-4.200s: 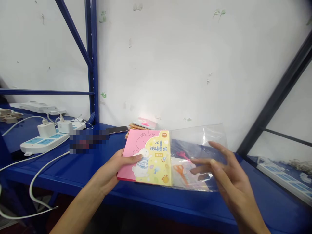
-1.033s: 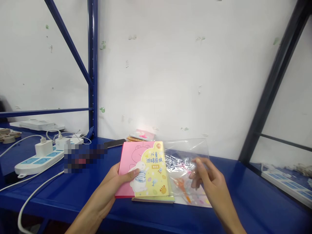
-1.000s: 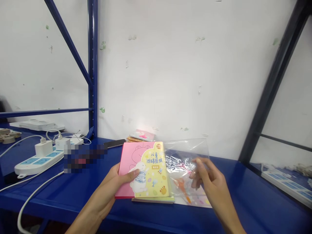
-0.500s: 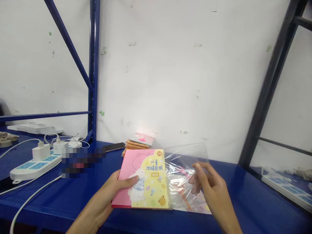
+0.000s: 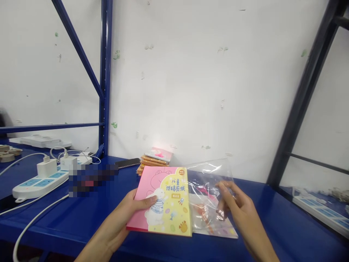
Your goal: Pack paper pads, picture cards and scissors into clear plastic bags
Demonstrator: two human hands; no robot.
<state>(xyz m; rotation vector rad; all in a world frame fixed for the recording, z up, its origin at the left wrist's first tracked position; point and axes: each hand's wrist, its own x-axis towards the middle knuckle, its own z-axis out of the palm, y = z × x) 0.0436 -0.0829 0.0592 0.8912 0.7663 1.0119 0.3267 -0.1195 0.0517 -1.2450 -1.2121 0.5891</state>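
Pinching a clear bag (image 5: 216,170), the right hand (image 5: 241,209) sat beside the paper pad (image 5: 174,213) clasped by the left hand (image 5: 124,213) over the blue table (image 5: 71,214); orange scissors (image 5: 203,211) showed through the bag.

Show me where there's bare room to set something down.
Bare blue tabletop shows right of the right hand, short of the dark post, and between the left hand and the white cable. Crowded: the middle, with booklet and clear bag; far left, around the power strip.
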